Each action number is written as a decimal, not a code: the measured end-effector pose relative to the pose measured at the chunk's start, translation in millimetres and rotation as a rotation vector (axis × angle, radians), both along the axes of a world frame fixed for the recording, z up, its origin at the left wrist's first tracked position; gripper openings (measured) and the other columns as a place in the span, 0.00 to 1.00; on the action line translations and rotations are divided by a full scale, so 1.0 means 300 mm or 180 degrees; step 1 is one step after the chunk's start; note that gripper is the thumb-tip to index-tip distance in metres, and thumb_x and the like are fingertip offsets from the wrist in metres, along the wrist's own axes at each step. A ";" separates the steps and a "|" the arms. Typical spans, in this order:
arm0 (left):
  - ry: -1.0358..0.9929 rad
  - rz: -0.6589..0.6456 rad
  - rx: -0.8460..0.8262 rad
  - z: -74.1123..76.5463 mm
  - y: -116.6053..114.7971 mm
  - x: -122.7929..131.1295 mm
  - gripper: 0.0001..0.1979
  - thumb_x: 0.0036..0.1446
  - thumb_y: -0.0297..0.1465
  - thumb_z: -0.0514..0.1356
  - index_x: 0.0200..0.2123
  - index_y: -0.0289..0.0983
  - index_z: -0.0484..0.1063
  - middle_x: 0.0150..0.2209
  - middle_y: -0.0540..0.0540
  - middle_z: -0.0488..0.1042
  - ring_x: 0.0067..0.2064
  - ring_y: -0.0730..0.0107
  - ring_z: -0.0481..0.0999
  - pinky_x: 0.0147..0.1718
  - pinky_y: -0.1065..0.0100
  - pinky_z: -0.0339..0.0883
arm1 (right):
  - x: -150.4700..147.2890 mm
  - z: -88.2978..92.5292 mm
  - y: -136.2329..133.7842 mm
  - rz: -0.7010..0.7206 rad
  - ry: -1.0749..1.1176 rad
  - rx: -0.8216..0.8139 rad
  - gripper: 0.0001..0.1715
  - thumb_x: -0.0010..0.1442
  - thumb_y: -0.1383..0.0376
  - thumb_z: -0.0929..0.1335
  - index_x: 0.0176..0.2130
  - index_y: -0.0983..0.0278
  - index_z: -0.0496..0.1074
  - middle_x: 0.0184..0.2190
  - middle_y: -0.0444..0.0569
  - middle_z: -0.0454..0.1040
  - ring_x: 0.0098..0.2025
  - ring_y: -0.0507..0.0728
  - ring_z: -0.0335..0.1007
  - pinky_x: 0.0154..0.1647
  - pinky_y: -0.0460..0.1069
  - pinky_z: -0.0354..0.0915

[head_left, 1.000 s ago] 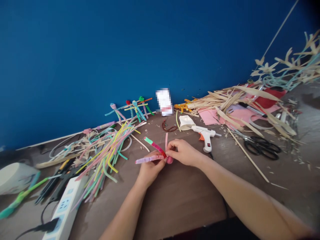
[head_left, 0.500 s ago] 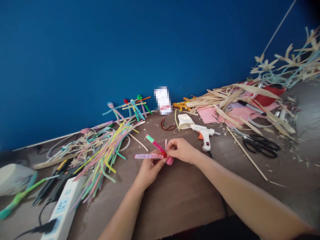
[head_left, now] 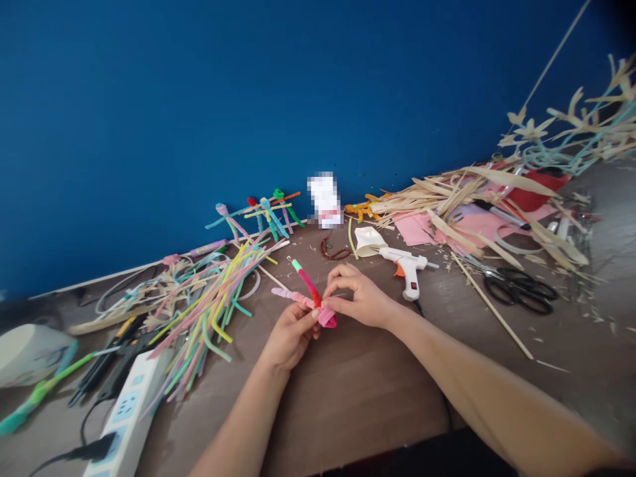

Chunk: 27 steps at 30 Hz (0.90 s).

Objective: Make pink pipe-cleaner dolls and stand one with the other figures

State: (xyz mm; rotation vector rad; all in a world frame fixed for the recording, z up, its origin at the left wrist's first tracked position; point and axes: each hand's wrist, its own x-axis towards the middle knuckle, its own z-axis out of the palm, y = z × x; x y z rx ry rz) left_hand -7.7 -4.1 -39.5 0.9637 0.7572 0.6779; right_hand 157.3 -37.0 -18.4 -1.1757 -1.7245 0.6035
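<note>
Pipe-cleaner piece (head_left: 308, 285) held just above bench (head_left: 348, 397) centre, long axes running up-left: lilac arm lower, red green-tipped arm steeper | loose pipe cleaners (head_left: 213, 311) heaped left | left hand (head_left: 291, 334) fingers clamped on piece from below | white packet (head_left: 325, 199) at wall, label blurred | right hand (head_left: 360, 301) fingers pinching its pink coiled end | glue gun (head_left: 407, 268) near right

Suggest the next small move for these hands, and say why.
Probably wrap the short pink end once more around the joint. The left hand and right hand both pinch the pipe-cleaner piece where its two stems meet, and that pink end sticks out below the right hand, apparently not tucked in.
</note>
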 end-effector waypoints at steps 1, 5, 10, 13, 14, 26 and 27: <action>-0.0050 0.0045 -0.0049 0.000 0.001 0.000 0.13 0.37 0.34 0.65 0.23 0.33 0.67 0.18 0.52 0.64 0.18 0.82 0.60 0.16 0.77 0.55 | 0.001 0.001 -0.001 0.0086 -0.0020 0.0028 0.02 0.50 0.67 0.67 0.28 0.63 0.70 0.33 0.46 0.66 0.40 0.53 0.61 0.44 0.50 0.56; -0.0106 0.0079 -0.0105 0.002 0.004 -0.001 0.12 0.36 0.33 0.66 0.23 0.33 0.67 0.18 0.52 0.65 0.18 0.81 0.62 0.17 0.77 0.59 | 0.000 0.000 -0.002 0.0387 0.0064 -0.0166 0.06 0.52 0.72 0.63 0.31 0.64 0.69 0.31 0.46 0.70 0.36 0.51 0.65 0.39 0.47 0.59; 0.0045 0.0166 -0.0108 0.002 -0.001 0.006 0.12 0.35 0.31 0.66 0.22 0.33 0.66 0.17 0.53 0.66 0.18 0.80 0.64 0.18 0.76 0.61 | -0.001 -0.010 0.003 0.0215 -0.0381 -0.0133 0.05 0.52 0.70 0.64 0.28 0.64 0.70 0.26 0.44 0.72 0.30 0.50 0.66 0.39 0.47 0.56; 0.0098 0.0218 -0.0089 -0.003 -0.003 0.012 0.12 0.35 0.30 0.66 0.23 0.33 0.65 0.19 0.52 0.67 0.19 0.80 0.65 0.19 0.76 0.62 | 0.000 -0.019 0.007 0.0125 -0.0579 -0.0083 0.05 0.52 0.70 0.65 0.27 0.64 0.70 0.25 0.43 0.73 0.29 0.50 0.66 0.39 0.48 0.54; 0.0069 0.0246 -0.0085 -0.006 -0.003 0.013 0.12 0.35 0.30 0.66 0.23 0.33 0.66 0.20 0.52 0.68 0.20 0.80 0.65 0.19 0.76 0.62 | 0.001 -0.022 0.009 0.0109 -0.0593 -0.0090 0.05 0.52 0.70 0.65 0.27 0.64 0.70 0.26 0.43 0.73 0.29 0.50 0.66 0.39 0.48 0.53; 0.0277 0.0567 0.0219 -0.018 -0.009 0.026 0.11 0.40 0.32 0.64 0.25 0.33 0.65 0.20 0.53 0.68 0.19 0.81 0.65 0.19 0.77 0.63 | 0.011 -0.001 -0.004 0.0269 -0.1317 0.0101 0.09 0.53 0.73 0.62 0.32 0.64 0.70 0.29 0.45 0.71 0.34 0.51 0.64 0.38 0.48 0.50; 0.0342 0.0644 0.0311 -0.019 -0.010 0.027 0.11 0.39 0.32 0.64 0.25 0.33 0.64 0.20 0.53 0.68 0.19 0.81 0.65 0.19 0.77 0.63 | 0.009 0.002 -0.006 0.0241 -0.1395 0.0121 0.09 0.53 0.73 0.62 0.32 0.64 0.70 0.29 0.46 0.71 0.34 0.52 0.64 0.38 0.48 0.50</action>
